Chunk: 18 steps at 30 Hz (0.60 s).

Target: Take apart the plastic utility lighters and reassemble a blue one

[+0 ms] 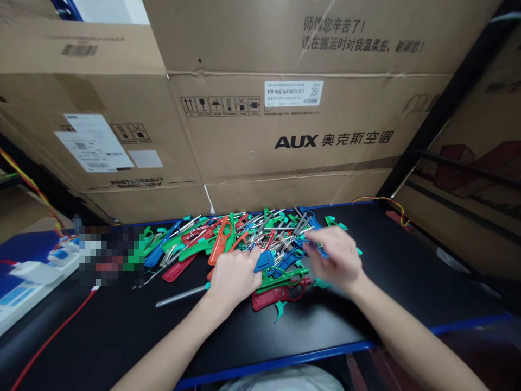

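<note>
My left hand is closed on a blue plastic lighter casing, which sticks out past its thumb and fingers. A grey metal tube reaches out to the left from beneath that hand; I cannot tell if it is held. My right hand is curled and smeared by motion at the pile's right side, and something blue shows at its fingertips. Between the hands lie a green lighter casing, a dark red lighter casing and a small green trigger-like part.
Behind my hands spreads a pile of mixed casings, an orange casing among them, and metal tubes. Large cardboard stands along the back of the black table. At left are a white power strip and a red cable.
</note>
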### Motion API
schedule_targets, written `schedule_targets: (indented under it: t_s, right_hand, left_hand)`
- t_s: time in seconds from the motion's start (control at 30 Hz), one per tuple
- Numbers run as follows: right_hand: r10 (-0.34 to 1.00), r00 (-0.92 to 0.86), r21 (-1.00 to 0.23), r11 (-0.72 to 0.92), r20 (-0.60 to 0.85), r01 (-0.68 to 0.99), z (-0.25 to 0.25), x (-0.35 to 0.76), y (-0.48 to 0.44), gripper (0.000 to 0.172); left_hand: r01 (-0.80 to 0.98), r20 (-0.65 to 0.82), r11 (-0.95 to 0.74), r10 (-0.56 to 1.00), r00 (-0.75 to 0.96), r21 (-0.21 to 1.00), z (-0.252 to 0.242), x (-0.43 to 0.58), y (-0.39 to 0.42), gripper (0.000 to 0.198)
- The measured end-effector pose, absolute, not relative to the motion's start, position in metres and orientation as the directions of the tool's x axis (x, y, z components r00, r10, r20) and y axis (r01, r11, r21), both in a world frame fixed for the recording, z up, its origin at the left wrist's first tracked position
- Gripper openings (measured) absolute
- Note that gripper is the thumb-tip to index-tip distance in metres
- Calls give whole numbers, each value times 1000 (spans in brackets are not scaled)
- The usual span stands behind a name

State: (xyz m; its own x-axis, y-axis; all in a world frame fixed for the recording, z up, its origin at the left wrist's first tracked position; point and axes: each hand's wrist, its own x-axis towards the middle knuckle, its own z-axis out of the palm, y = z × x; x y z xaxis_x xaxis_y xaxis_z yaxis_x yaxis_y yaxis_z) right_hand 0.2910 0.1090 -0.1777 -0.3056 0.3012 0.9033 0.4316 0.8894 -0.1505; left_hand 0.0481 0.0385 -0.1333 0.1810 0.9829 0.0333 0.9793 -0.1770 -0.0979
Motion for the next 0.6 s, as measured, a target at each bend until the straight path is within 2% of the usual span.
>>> schedule_targets:
  t_s: [0.07, 0.1, 0.23, 0.3, 0.37, 0.5, 0.57, 0.6]
  right_hand:
    - [385, -199, -189, 762, 901, 619, -170, 307, 144, 21]
    - [474, -233, -201, 699, 849, 686, -167, 317, 160, 22]
    - [813, -230, -231, 403, 535, 886, -175, 352, 204, 29]
    - [886, -223, -223, 333, 407, 916, -185, 364, 213, 30]
    - [905, -228, -225, 321, 361, 920, -193, 371, 217, 29]
    - [889, -213, -238, 327, 405, 914, -187, 363, 212, 28]
    - [839, -250, -269, 414, 483, 870, -177, 345, 198, 27]
    - [787, -291, -304, 508, 544, 806, -172, 333, 188, 27]
  left_hand:
    - [982, 50, -159, 985, 165, -106, -134, 47, 40, 34]
    - [982, 53, -151, 986, 157, -110, -134, 46, 40, 33]
    - [983, 61, -146, 986, 153, -107, -134, 43, 42, 35]
    - [982, 94, -157, 982, 166, -105, -137, 41, 44, 38]
    - [982, 133, -161, 976, 173, -99, -140, 38, 45, 42]
    - [984, 160, -155, 973, 168, -91, -142, 36, 46, 39]
    - [984, 138, -145, 978, 158, -102, -139, 38, 44, 37]
    - [985, 121, -136, 981, 149, -111, -138, 39, 43, 37]
